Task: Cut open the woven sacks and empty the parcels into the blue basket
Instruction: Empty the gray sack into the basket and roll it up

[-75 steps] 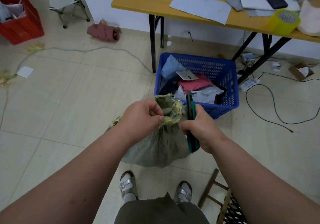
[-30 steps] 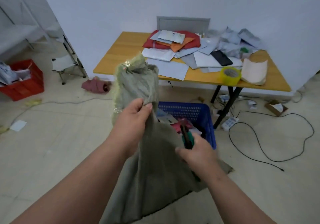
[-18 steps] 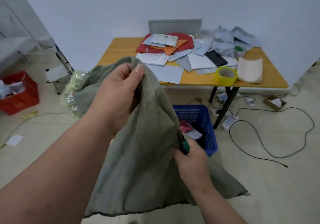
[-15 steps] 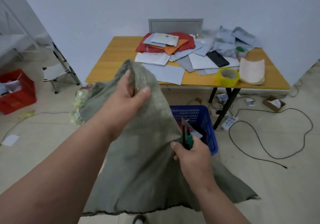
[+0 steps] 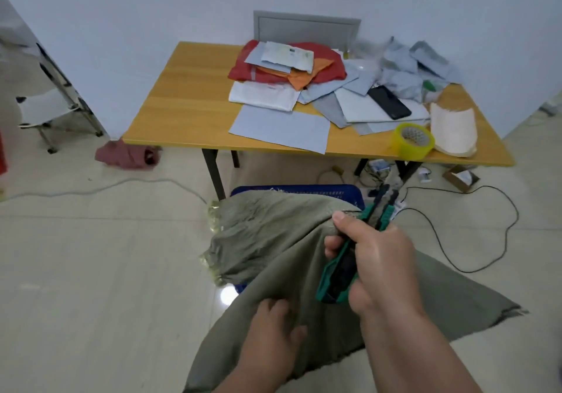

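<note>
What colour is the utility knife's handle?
Teal green with a dark centre, on the utility knife; the head view shows it.

Woven sack [image 5: 273, 240]: grey-green, limp, crumpled, draped over blue basket, spreading down and out below right grip [image 5: 374, 258]; taped yellowish mouth end hangs left of that grip.
Blue basket [image 5: 304, 188]: mostly covered by sack, only far rim showing just beyond right grip.
Green utility knife [image 5: 349, 258]: inside right grip, tip pointing up and away.
</note>
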`<state>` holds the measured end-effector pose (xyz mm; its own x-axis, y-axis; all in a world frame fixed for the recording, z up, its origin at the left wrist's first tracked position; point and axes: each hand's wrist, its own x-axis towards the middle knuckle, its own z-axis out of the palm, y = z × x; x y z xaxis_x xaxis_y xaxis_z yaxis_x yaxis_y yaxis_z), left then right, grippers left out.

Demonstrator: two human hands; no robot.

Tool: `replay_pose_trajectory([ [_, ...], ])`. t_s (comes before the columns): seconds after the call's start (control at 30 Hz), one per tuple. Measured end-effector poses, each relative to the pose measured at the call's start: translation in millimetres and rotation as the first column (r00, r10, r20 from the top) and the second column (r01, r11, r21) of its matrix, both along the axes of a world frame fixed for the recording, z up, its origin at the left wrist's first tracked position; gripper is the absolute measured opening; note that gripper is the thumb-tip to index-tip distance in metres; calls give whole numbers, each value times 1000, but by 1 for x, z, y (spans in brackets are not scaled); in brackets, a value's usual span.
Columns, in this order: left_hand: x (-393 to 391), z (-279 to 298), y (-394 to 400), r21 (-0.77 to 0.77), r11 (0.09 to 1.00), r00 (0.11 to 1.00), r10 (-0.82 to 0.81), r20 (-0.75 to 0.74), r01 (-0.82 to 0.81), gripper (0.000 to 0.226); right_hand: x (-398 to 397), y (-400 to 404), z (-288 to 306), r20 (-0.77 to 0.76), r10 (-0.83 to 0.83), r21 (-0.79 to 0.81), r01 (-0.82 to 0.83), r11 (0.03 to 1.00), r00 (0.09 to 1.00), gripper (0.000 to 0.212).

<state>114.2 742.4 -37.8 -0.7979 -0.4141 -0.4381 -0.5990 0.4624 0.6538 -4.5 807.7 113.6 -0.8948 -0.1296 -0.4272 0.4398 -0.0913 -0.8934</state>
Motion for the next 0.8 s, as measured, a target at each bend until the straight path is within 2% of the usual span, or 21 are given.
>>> replay_pose_trajectory([
  [0.03, -8, -3, -4, -6, 1000, 1000, -13, -5, 13, 29, -6, 1, 2, -8, -38, -4, 38, 999, 999, 10],
  [0.13, -27, -3, -7, 22, 997, 996, -78, -52, 79, 10, -28, 10, 3, -14, -156, -15, 156, 988, 988, 13],
  [0.17, -31, 1, -5, 70, 993, 994, -85, -67, 90, 10, -37, 13, 2, -22, -185, -8, 185, 983, 983, 13],
  [0.23, -35, 9, -2, 145, 984, 992, -88, -89, 100, 24, -59, 19, -1, -67, -236, 29, 239, 971, 969, 12],
  [0.33, -53, 27, -2, 159, 982, 988, -81, -131, 102, 29, -94, 26, -9, -191, -235, 153, 265, 952, 953, 14],
  [0.37, -63, 36, -3, 148, 985, 985, -59, -162, 84, 28, -104, 27, -12, -227, -176, 221, 227, 949, 958, 15],
  [0.43, -88, 56, -5, 129, 991, 972, 4, -236, 27, 28, -120, 31, -18, -274, 51, 426, 73, 902, 960, 13],
  [0.5, -114, 77, -9, 106, 994, 949, 66, -307, -34, 28, -130, 40, -22, -289, 310, 668, -41, 743, 906, 8],
  [0.53, -126, 87, -11, 98, 993, 941, 91, -326, -62, 28, -131, 46, -26, -297, 411, 752, -54, 657, 862, 22],
  [0.6, -149, 100, -15, 103, 988, 928, 140, -346, -111, 26, -123, 58, -35, -373, 562, 791, -64, 609, 739, 46],
  [0.67, -169, 105, -16, 111, 980, 918, 193, -346, -164, 22, -108, 67, -46, -425, 671, 781, -127, 611, 608, 54],
  [0.73, -183, 106, -15, 152, 960, 905, 274, -326, -237, 22, -96, 75, -61, -371, 745, 803, -212, 557, 554, 63],
  [0.8, -192, 107, -10, 202, 942, 896, 321, -307, -268, 23, -95, 75, -77, -246, 779, 832, -287, 476, 577, 76],
])
